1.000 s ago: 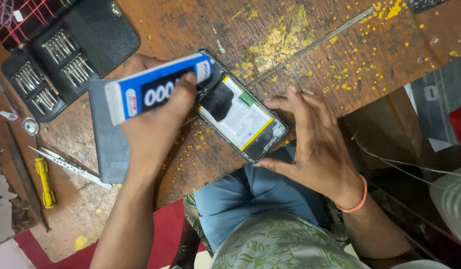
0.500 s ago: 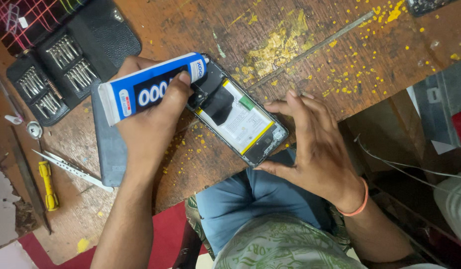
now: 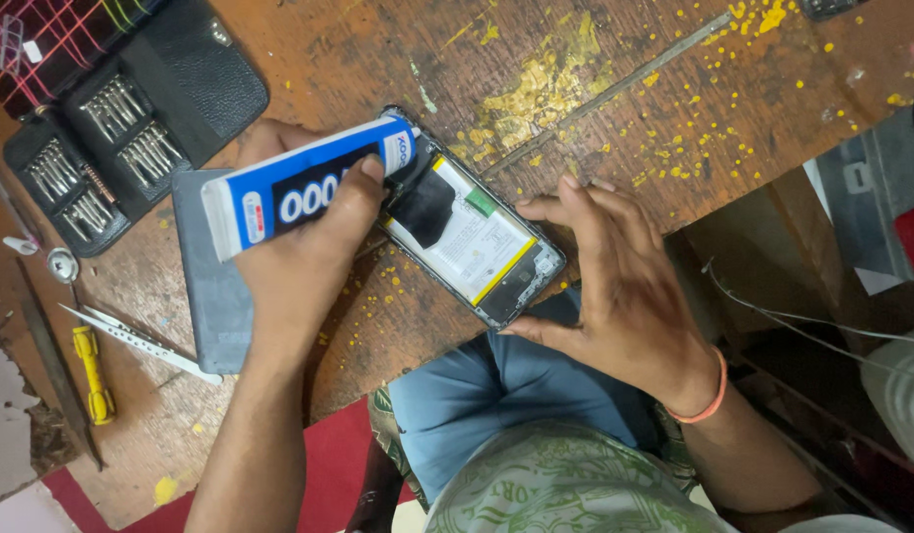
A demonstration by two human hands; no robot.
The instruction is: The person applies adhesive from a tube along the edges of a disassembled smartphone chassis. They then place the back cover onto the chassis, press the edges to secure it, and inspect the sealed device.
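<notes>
Phone: opened phone lies back-up and slantwise on the table edge, between the two hands; its battery and dark inner parts are bare
Handling: likely light, stiff and thin, but fragile with the cover off; best taken by the frame's long edges, never by the exposed middle
Right hand: right hand spreads flat, fingertips braced on the near corner and long edge of the frame; it pins rather than grips
Left hand: left hand closes round a blue-and-white glue tube, nozzle resting at the phone's far corner; the tube looks soft, so a light squeeze should do
Beside the left hand: grey flat panel partly under the wrist; tweezers and a yellow tool just beyond
Surface: worn wooden table, rough, speckled with yellow crumbs and stains; grit could mar a glued seam
Farther off: black case of screwdriver bits lies open past the left hand
</notes>
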